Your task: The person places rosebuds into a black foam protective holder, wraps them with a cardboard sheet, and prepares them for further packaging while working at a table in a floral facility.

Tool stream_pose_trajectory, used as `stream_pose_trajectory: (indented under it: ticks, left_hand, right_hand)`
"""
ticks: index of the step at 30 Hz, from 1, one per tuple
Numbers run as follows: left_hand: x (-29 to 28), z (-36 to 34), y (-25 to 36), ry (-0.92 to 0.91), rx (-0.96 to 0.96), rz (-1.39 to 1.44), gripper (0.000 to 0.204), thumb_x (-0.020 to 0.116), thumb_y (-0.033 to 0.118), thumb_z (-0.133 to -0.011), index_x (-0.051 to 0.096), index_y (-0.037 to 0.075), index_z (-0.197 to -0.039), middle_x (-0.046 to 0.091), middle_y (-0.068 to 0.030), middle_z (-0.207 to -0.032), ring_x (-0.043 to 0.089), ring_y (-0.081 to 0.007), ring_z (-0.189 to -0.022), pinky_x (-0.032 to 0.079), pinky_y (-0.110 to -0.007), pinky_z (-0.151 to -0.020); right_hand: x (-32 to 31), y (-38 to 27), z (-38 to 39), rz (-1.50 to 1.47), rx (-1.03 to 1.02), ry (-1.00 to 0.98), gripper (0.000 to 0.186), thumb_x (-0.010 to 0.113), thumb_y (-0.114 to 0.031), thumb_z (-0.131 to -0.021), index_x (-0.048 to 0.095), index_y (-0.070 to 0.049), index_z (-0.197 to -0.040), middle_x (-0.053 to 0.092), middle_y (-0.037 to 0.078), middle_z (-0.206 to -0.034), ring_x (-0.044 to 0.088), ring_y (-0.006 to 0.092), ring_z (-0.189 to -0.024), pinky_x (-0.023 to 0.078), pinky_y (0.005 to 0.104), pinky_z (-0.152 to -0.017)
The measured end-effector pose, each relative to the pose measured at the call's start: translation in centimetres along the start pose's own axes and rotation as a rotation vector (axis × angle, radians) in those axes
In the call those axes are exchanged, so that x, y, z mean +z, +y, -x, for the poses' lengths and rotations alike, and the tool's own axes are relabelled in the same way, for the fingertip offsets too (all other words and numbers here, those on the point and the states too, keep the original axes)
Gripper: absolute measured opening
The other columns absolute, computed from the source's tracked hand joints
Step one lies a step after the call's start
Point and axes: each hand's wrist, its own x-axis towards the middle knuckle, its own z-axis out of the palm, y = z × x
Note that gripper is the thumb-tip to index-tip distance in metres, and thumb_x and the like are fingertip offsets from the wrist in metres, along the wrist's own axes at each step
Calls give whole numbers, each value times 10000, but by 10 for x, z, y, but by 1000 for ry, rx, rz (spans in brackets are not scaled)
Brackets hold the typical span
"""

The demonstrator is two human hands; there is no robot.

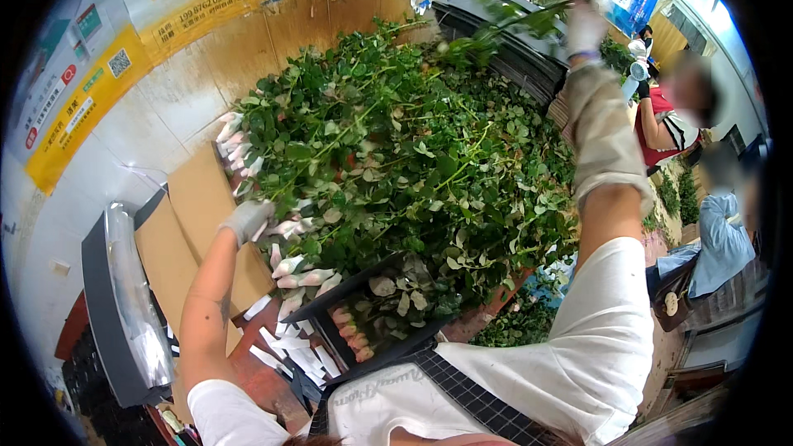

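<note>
A large heap of leafy rose stems lies across the table, with wrapped buds in pale sleeves along its left edge. My left hand, in a whitish glove, is at that edge among the buds. Its fingers are closed, and leaves partly hide what they hold. High at the far right, my gloved right hand is raised and blurred by motion. It grips a leafy rose, whose stem and leaves stretch left over the heap. A black box with peach-pink roses stands close to my body.
White paper strips lie left of the black box. Brown cardboard and a dark box with clear film are farther left. Stacked dark boxes stand behind the heap. Two people work at the right, one in a blue top.
</note>
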Motion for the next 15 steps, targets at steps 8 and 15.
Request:
stream_pose_trajectory:
  ticks: [8,15]
  left_hand:
    - [1,85,32,884,-59,-270,710,649,299,-768,340,33,-1349,289,-196,-1399,292,-295,-1301,300,-348,-1047]
    - [41,245,154,358,509,79,786,684,306,-675,364,13,-1330,263,-229,-1408,305,-325,-1298,263,-433,-1055]
  right_hand:
    - [-194,-26,10,-1422,-159,536,263,527,-178,-862,554,-82,-1106,619,40,-825,597,157,-745,504,274,-630]
    - [-241,-67,190,-1151,-1054,-184,346,597,-120,-793,580,-200,-1129,615,25,-678,618,190,-561,485,304,-402]
